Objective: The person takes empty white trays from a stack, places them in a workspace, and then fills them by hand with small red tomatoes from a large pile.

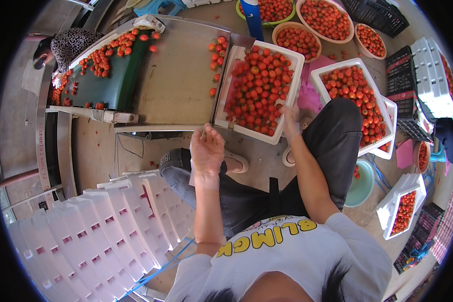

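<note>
Left hand (207, 155) palm up, grip slack, near corner of worktop (178, 75). Right hand (290, 122) at right rim of white crate (296, 74); can't tell if grip is closed. Tomatoes (260, 85) fill crate, beside worktop's right end.

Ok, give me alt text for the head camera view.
The wearer's right hand is at the rim of a white crate of small red tomatoes; the left hand, palm up, is near a metal surface. At upper left, a co-worker is beside a green belt.
</note>
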Demonstrator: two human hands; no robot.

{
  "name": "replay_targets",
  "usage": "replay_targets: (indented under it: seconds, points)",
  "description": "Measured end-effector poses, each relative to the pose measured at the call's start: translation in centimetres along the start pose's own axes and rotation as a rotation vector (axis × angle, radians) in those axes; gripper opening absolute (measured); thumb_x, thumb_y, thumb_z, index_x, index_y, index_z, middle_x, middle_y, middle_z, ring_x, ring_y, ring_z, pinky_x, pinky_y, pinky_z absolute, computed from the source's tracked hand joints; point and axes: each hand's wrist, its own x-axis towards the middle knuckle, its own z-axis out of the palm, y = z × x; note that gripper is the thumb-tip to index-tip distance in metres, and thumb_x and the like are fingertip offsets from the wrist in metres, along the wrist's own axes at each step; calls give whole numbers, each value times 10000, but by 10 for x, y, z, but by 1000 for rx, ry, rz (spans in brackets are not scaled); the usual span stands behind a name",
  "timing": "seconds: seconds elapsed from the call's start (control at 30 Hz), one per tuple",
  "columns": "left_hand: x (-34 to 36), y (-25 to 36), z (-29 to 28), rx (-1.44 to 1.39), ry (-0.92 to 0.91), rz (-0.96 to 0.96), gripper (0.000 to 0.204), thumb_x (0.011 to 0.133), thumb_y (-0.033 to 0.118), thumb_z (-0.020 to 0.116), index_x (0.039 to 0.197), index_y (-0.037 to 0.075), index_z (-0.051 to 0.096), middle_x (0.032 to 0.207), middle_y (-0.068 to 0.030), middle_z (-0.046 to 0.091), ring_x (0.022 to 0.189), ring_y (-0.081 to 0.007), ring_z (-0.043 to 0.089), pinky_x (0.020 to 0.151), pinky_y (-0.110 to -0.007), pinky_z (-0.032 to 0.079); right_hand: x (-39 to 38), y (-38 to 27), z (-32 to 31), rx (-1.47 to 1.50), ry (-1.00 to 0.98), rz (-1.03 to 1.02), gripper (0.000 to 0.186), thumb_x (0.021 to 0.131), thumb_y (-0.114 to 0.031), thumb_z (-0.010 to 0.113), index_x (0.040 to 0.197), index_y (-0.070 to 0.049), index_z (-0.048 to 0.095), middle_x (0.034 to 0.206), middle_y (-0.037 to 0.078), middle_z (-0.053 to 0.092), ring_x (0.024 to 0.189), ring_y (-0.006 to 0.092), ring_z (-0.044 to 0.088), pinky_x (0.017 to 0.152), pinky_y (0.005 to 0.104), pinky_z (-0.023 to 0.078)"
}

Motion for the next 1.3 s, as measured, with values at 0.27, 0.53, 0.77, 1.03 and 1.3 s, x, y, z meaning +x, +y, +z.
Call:
replay_targets:
  seconds: [0.27, 0.53, 0.77, 1.03, 1.3]
  points:
    - [-12, -27, -5, 57, 73, 3, 484, 958, 434, 348, 1119, 17, 535, 887, -56, 644, 813, -207, 613, 755, -330, 518, 17, 22, -8, -179, 51, -56, 677, 547, 52, 483, 1214, -64, 468, 974, 67, 564, 855, 203, 542, 783, 273, 437]
    - [-31, -60, -33, 88, 136, -68, 426, 963, 400, 365, 1111, 39, 535, 909, -59, 628, 828, -216, 612, 768, -343, 517, 3, 12, 15, -822, 204, -17, 425, 728, -158, 558, 1142, -88, 498, 941, 183, 629, 923, 352, 593, 826, 409, 449]
    - [-41, -68, -24, 213, 178, -71, 347, 946, 362, 437, 1020, 56, 583, 860, -62, 650, 779, -204, 625, 729, -337, 520, 1, 1, 24, -1224, 224, 40, 403, 741, -225, 589, 1101, -52, 532, 995, 230, 612, 979, 396, 567, 875, 454, 429]
    - [-37, -38, 54, 514, 104, 195, 294, 927, 334, 502, 960, 53, 582, 824, -63, 630, 736, -181, 612, 679, -317, 512, -31, -60, 75, -897, 125, -562, 474, 806, -48, 551, 1264, 2, 440, 1190, 197, 530, 1085, 305, 527, 929, 371, 412]
    - [-57, -50, 167, 1943, -1015, 1609, 197, 657, 134, 631, 845, 81, 607, 833, -58, 597, 778, -257, 579, 629, -349, 475, -103, -137, 153, -323, -55, -155, 297, 875, -154, 580, 1129, -7, 535, 1029, 98, 608, 931, 176, 592, 827, 304, 472]
